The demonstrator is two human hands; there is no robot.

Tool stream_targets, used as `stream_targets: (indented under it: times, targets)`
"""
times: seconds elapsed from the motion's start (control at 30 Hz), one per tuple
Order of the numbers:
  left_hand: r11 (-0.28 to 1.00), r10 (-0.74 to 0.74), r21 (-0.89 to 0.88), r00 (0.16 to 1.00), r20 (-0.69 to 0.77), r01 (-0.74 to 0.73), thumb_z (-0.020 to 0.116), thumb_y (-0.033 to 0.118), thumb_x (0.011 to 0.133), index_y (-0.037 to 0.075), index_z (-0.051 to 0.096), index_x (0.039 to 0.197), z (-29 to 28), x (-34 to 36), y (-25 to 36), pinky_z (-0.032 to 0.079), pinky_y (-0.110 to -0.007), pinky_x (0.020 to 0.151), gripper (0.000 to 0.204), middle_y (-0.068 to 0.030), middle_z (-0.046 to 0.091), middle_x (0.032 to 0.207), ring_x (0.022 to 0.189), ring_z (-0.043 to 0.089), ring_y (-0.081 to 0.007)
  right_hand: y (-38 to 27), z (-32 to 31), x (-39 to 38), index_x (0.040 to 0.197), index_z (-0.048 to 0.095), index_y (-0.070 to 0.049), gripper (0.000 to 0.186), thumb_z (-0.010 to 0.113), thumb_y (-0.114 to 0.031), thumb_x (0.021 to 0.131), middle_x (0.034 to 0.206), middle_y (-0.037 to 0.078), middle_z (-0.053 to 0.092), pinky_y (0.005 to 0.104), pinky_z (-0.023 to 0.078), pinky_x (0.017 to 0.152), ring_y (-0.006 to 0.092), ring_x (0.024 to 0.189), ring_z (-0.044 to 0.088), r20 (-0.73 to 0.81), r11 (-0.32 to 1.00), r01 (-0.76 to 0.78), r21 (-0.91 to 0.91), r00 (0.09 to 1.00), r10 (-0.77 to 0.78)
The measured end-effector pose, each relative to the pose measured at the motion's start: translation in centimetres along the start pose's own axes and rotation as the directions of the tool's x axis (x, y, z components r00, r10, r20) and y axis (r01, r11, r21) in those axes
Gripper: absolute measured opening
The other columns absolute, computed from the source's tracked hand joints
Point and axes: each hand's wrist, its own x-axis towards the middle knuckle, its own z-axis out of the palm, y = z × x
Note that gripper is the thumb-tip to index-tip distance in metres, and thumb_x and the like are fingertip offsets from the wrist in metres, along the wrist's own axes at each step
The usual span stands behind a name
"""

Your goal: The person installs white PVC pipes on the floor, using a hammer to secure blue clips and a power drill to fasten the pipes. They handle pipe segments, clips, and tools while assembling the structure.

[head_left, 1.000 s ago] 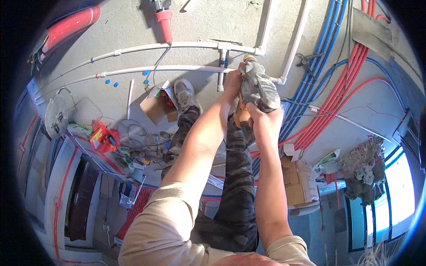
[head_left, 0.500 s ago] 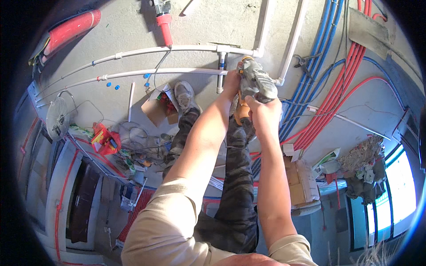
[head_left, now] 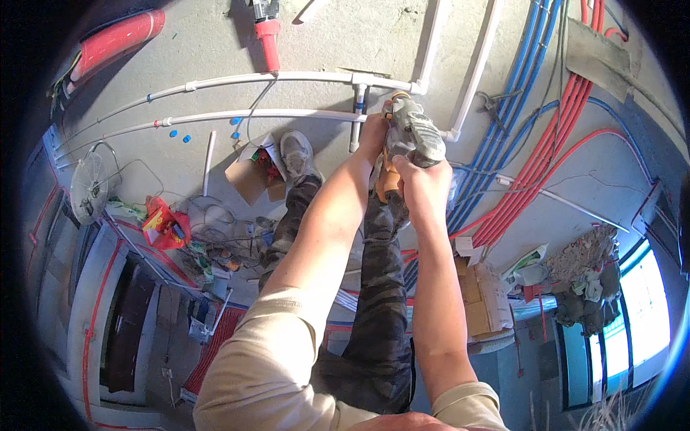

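A dusty orange-and-grey handheld power tool (head_left: 419, 133) is held in front of me, low over the concrete and beside the white pipes. My left hand (head_left: 372, 136) is wrapped round its left side near the front end. Its rear part is gripped by my right hand (head_left: 425, 185), fingers closed. The tool's working tip and what it touches cannot be made out. Just ahead of my left hand, a white pipe run (head_left: 287, 113) meets a short crosspiece (head_left: 356, 126). My shoe (head_left: 297, 154) rests on the floor left of the tool.
A red-handled power tool (head_left: 267, 47) lies ahead, its cord crossing the pipes. Blue pipes (head_left: 496, 136) and red pipes (head_left: 553, 161) run along the right. An open cardboard box (head_left: 248, 178) stands beside my shoe. A fan (head_left: 91, 188) and rubble (head_left: 586, 255) are farther out.
The view has shifted slightly. Both hands keep their hold on the power tool, which stays in nearly the same place by the pipes.
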Motion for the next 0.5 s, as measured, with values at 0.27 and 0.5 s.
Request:
stream_targets:
  times: [0.27, 0.5]
  targets:
    - [0.999, -0.019, 0.050, 1.000, -0.015, 0.020, 0.040, 0.071, 0.104, -0.004, 0.077, 0.099, 0.7, 0.8, -0.1, 0.051, -0.050, 0.082, 0.083, -0.0295, 0.074, 0.093, 0.094, 0.072, -0.0426, 1.4, 0.0, 0.9, 0.090, 0.066, -0.001, 0.010, 0.075, -0.002, 0.085, 0.070, 0.001, 0.062, 0.0281, 0.042, 0.048, 0.0097, 0.053, 0.054, 0.003, 0.998, 0.024, -0.063, 1.000, -0.024]
    - [0.993, 0.028, 0.113, 1.000, 0.011, -0.029, 0.040, 0.076, 0.101, -0.006, 0.076, 0.096, 1.0, 1.9, -0.9, 0.050, -0.051, 0.084, 0.089, -0.0311, 0.073, 0.095, 0.096, 0.070, -0.0480, 0.5, 0.2, 0.5, 0.086, 0.063, -0.001, 0.011, 0.075, 0.000, 0.084, 0.070, 0.001, 0.061, 0.0283, 0.042, 0.048, 0.0098, 0.053, 0.054, 0.017, 0.999, -0.022, 0.032, 1.000, 0.022]
